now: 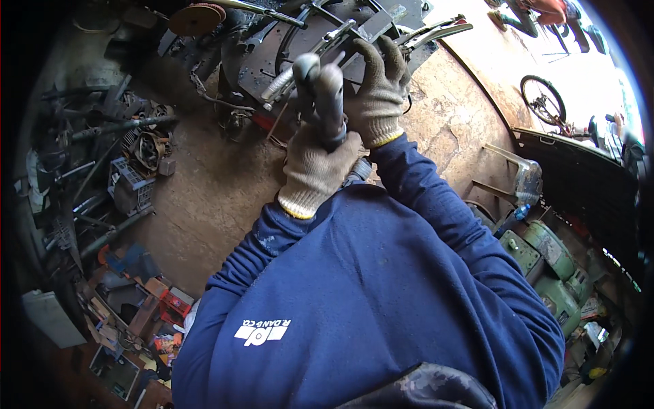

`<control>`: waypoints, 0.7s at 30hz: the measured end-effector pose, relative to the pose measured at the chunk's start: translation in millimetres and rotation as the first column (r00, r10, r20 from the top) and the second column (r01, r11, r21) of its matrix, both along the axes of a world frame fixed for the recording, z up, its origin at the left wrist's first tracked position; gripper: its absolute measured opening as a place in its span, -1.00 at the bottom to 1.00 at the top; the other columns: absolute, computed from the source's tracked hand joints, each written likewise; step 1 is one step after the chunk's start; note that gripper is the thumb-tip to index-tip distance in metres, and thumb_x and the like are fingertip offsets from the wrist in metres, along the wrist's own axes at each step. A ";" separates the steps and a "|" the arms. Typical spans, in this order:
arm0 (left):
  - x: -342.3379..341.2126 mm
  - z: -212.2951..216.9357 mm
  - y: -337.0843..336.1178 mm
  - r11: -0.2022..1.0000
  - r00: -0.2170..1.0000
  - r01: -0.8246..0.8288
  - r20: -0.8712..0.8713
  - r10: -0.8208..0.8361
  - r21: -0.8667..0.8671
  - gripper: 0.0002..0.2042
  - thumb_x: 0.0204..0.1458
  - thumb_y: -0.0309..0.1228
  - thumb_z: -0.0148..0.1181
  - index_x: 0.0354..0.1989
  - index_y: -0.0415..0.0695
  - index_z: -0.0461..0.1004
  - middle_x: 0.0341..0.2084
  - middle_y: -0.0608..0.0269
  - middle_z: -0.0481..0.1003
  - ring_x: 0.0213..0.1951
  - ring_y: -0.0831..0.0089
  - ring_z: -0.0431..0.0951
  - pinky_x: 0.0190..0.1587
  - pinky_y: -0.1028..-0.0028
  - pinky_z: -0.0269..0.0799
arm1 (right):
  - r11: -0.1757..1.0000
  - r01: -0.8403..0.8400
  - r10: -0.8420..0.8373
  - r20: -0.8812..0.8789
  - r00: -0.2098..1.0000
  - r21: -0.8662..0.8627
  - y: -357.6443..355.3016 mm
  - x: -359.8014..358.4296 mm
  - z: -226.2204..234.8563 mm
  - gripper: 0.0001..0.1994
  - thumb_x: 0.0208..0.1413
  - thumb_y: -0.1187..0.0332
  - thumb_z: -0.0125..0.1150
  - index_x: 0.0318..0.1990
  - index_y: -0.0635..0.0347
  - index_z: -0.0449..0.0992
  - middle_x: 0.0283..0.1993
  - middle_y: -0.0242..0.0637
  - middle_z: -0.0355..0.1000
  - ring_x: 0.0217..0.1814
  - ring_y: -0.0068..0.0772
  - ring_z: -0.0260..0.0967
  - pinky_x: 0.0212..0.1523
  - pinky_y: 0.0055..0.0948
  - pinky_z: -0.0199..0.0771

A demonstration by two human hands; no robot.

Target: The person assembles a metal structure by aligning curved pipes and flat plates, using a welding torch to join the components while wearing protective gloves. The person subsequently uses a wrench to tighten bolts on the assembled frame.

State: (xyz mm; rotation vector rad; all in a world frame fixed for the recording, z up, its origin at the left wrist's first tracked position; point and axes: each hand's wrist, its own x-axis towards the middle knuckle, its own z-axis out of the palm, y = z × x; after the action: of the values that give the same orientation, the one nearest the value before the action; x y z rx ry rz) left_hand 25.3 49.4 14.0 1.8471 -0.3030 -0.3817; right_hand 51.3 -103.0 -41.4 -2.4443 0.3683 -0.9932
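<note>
Stained brown floor (197, 218) spreads below the person's arms. Nearest, the gloved left hand (315, 163) has its grip clamped round the lower shaft of a blurred grey tool (331, 112), which looks stiff and fairly heavy, best held by that shaft. Just beyond, the gloved right hand (377, 99) is by the dark worktop (253, 76), fingers bent; whether its grip closes on anything I cannot tell. Far off is a bicycle wheel (542, 100).

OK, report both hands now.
Left hand: closed around a grey tool.
Right hand: fingers raised by the metalwork; grip cannot be told.
</note>
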 end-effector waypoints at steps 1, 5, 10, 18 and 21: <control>0.0 1.1 11.2 0.998 0.998 0.064 0.011 -0.064 -0.024 -0.66 -0.03 -0.48 0.40 -0.05 -0.23 0.53 -0.15 0.09 0.58 -0.21 0.35 0.63 -0.05 0.33 0.57 | 0.999 0.033 -0.033 -0.023 0.999 0.002 2.6 -0.8 5.9 -0.19 -0.27 0.12 0.59 0.27 -0.20 0.42 0.37 -0.04 0.20 0.36 0.15 0.19 0.32 0.10 0.24; 3.4 -2.0 53.3 0.943 0.978 0.208 0.032 -0.207 -0.259 -0.68 -0.07 -0.63 0.40 -0.10 -0.27 0.53 -0.16 0.01 0.61 -0.11 0.28 0.67 -0.01 0.33 0.59 | 0.992 0.126 -0.126 -0.058 0.990 -0.010 15.6 -2.6 12.3 -0.21 -0.19 0.24 0.56 0.32 -0.21 0.39 0.45 0.05 0.11 0.44 0.30 0.10 0.37 0.19 0.17; 27.3 -30.6 119.5 0.847 0.927 0.365 0.071 -0.368 -0.387 -0.66 -0.16 -0.68 0.40 -0.13 -0.24 0.57 -0.13 0.08 0.65 0.23 0.03 0.50 0.43 0.01 0.14 | 0.980 0.188 -0.177 -0.154 0.972 0.060 32.9 -2.1 7.1 -0.28 -0.07 0.28 0.50 0.34 -0.25 0.41 0.56 0.06 -0.02 0.54 0.35 -0.04 0.48 0.18 0.07; 61.6 -7.9 171.3 0.777 0.821 0.570 0.225 -0.525 -0.268 -0.65 -0.09 -0.71 0.21 -0.05 -0.34 0.48 0.00 -0.19 0.58 0.22 -0.01 0.49 0.33 0.10 0.34 | 0.929 0.368 -0.360 -0.148 0.921 0.030 49.1 -1.4 13.0 -0.47 -0.01 0.31 0.45 0.17 -0.30 0.52 0.39 0.04 0.11 0.40 0.22 0.08 0.33 0.10 0.21; 71.8 -37.2 201.3 0.769 0.824 0.566 0.203 -0.529 -0.297 -0.59 -0.05 -0.73 0.19 0.02 -0.25 0.37 0.17 -0.26 0.46 0.17 0.07 0.53 0.30 0.10 0.37 | 0.943 0.328 -0.324 -0.067 0.944 0.063 58.8 8.0 4.0 -0.63 -0.04 0.47 0.45 -0.05 -0.08 0.56 -0.14 -0.05 0.55 0.00 0.06 0.48 -0.01 -0.08 0.50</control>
State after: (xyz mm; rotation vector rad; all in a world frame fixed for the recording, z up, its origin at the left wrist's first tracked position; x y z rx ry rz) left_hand 97.1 250.8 -23.1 1.4018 -0.9431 -0.5884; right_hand 59.3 -44.2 -37.4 -2.3942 0.8368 -1.0232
